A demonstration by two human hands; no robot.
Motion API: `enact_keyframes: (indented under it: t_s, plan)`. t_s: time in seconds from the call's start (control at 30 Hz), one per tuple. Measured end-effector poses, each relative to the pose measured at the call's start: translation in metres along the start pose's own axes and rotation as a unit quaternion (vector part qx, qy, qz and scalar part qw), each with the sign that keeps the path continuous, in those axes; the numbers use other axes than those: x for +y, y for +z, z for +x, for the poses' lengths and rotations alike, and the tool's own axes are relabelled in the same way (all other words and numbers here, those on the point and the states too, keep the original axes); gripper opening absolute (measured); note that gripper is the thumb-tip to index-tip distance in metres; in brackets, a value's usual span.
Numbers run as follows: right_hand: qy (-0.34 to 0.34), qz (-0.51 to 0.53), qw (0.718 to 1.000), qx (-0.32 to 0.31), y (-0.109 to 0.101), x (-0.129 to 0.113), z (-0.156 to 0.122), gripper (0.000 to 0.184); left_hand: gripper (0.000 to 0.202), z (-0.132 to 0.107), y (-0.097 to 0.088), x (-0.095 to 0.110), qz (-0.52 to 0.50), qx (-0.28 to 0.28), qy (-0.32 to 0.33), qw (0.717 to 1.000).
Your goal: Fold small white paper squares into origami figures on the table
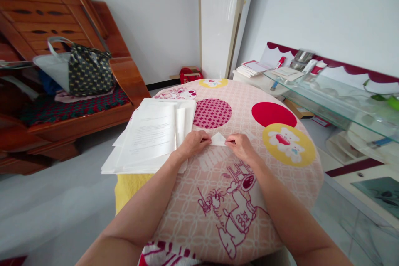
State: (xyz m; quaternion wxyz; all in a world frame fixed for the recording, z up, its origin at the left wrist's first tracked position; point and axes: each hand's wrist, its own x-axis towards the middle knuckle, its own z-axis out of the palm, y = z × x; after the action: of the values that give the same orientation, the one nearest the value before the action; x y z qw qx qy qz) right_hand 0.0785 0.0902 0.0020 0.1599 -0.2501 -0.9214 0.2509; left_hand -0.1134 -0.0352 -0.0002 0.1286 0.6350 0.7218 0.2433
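A small piece of white paper (218, 139), folded to a point at its far side, lies low over the round table between my hands. My left hand (197, 141) pinches its left corner, and my right hand (239, 144) pinches the right corner. The fingers of both hands are closed, and the fingertips partly cover the paper's ends. Just left of my left hand is a stack of printed paper sheets (149, 133), its near edge reaching past the table's side.
A patterned pink tablecloth (193, 199) covers the table. To the right stands a glass-topped cabinet (336, 108) with papers (252, 67) and metal containers (301, 59). A wooden bench (124, 112) with a dark patterned bag (90, 70) is at left; a white air conditioner (218, 33) stands behind.
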Motion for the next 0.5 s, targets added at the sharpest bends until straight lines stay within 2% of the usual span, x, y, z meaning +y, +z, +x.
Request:
enact_keyframes:
  t_s: [0.27, 0.5]
  plan:
    - [0.076, -0.014, 0.997, 0.025, 0.009, 0.001, 0.009, 0.015, 0.016, 0.005, -0.001, 0.0, -0.03, 0.015, -0.075, 0.997]
    - [0.102, -0.027, 0.994, 0.022, 0.01, 0.0, 0.013, 0.011, 0.011, 0.01, -0.001, -0.006, -0.051, 0.016, -0.089, 0.995]
